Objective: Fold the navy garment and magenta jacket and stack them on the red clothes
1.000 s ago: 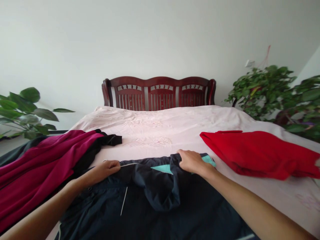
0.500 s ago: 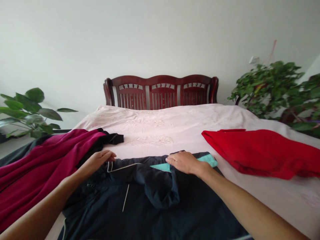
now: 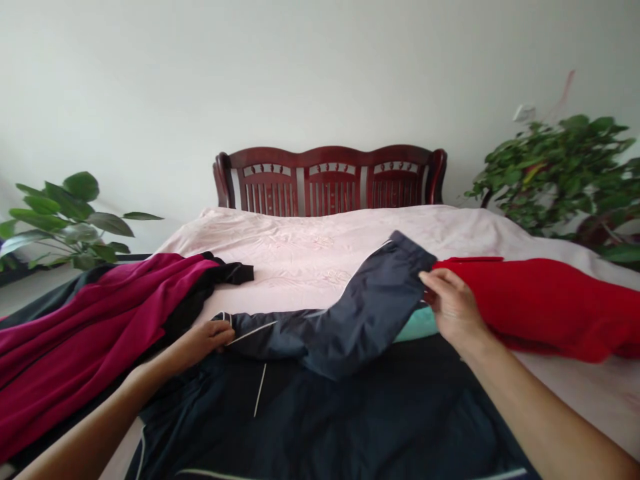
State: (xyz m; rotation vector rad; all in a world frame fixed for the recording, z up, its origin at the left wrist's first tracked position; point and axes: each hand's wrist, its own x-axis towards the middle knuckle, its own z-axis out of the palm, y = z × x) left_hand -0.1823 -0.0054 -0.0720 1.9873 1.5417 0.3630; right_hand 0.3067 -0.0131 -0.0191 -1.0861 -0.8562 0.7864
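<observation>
A dark navy jacket (image 3: 320, 420) with thin white piping and a teal patch lies spread on the bed in front of me. My left hand (image 3: 207, 339) rests on its upper left corner, fingers closed on the fabric edge. My right hand (image 3: 450, 308) pinches the jacket's sleeve (image 3: 370, 307) near its cuff and holds it lifted, stretched up and to the right above the jacket body.
A magenta and black garment (image 3: 95, 320) lies heaped at the left. A red garment (image 3: 545, 303) lies at the right, just behind my right hand. The pink bedspread (image 3: 320, 247) runs back to a dark wooden headboard (image 3: 330, 179). Leafy plants (image 3: 565, 167) flank the bed.
My right hand has taken the sleeve from the jacket's middle and pulled it up and to the right. My left hand has closed on the jacket's upper left corner.
</observation>
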